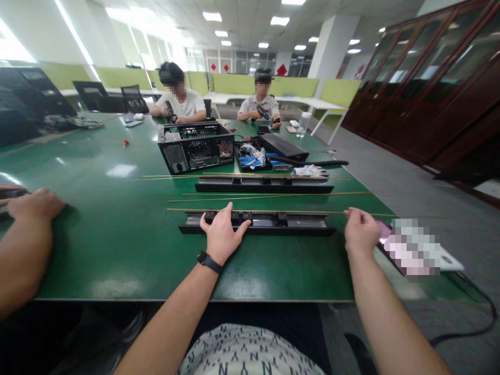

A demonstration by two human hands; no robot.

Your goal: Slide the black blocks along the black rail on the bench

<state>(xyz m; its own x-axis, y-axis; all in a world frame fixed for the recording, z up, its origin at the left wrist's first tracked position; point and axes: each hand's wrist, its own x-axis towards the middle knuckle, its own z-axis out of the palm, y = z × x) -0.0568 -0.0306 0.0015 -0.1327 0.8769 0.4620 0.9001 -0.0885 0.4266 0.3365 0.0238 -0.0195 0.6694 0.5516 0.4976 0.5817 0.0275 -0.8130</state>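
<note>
In front of me a long black rail (304, 229) with a lighter channel and several black blocks (280, 219) lies on the green table. My left hand (223, 232), wearing a dark watch, is over its left half, thumb and fingers spread around the blocks there and gripping the rail. A thin brass-coloured rod (300, 212) runs along the rail's far side and beyond its right end. There my right hand (361, 232) is closed in a pinch on the rod. A second black rail (265, 188) lies farther back, with several thin rods near it.
An open computer case (197, 148) stands behind the rails, beside a tray (255, 167) of blue-and-white items. White gloves (311, 171) lie near a black box (283, 146). At right are a phone (410, 255) and cable. A neighbour's arm (27, 234) reaches in at left; two people sit opposite.
</note>
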